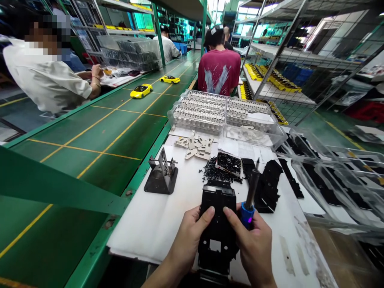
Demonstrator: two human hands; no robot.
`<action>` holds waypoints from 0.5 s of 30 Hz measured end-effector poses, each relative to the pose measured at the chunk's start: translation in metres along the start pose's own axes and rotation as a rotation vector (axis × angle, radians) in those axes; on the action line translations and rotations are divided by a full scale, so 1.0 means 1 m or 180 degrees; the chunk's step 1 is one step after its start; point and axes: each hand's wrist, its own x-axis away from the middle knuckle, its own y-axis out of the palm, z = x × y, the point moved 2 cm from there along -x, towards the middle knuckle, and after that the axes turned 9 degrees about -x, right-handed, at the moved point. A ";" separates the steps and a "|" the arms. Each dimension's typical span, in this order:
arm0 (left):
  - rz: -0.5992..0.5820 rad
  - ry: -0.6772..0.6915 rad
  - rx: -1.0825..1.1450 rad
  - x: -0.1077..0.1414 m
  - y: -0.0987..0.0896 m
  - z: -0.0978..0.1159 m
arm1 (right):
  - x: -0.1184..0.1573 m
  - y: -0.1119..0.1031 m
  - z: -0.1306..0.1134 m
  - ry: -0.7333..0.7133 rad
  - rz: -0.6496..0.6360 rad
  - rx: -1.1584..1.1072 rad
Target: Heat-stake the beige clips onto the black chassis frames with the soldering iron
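While thumbs (pixel 207 216) lie atop, hands (pixel 190 230) (pixel 256 238) clasp a black plate (pixel 218 200).

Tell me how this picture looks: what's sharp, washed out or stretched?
Head view, foreground: the flat black plastic plate between left hand and right hand and the blue-handled, pointed metal tool look fairly sharp; head view, right side: clear plastic trays look stretched and softer; head view, far end: pale windows wash out.

No wording can be read for certain. A pale brushed mark (pixel 211 82), resembling a V, spreads across the back of a maroon shirt (pixel 218 63); on the white bench (pixel 183 182), a paper sheet (pixel 247 151) bears faint lines of print too small to decipher.
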 end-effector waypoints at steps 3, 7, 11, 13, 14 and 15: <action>0.0011 0.0021 0.0022 0.003 -0.003 -0.002 | 0.008 0.004 -0.004 -0.0231 0.0201 -0.0007; 0.0197 0.0165 -0.0252 0.008 -0.003 -0.006 | 0.015 0.006 -0.003 -0.0478 0.0124 -0.0122; 0.0197 0.0380 -0.0715 0.009 -0.008 -0.005 | 0.007 0.005 0.006 -0.0694 -0.0140 -0.0019; 0.0221 0.0459 -0.1032 0.008 -0.016 0.000 | 0.000 0.003 0.010 -0.0476 -0.0392 0.0260; 0.0289 0.0475 -0.1222 0.008 -0.022 0.004 | -0.004 -0.001 0.010 -0.0339 -0.0573 0.0473; 0.0374 0.0488 -0.1427 0.007 -0.028 0.010 | -0.009 -0.008 0.009 -0.0231 -0.0785 0.0728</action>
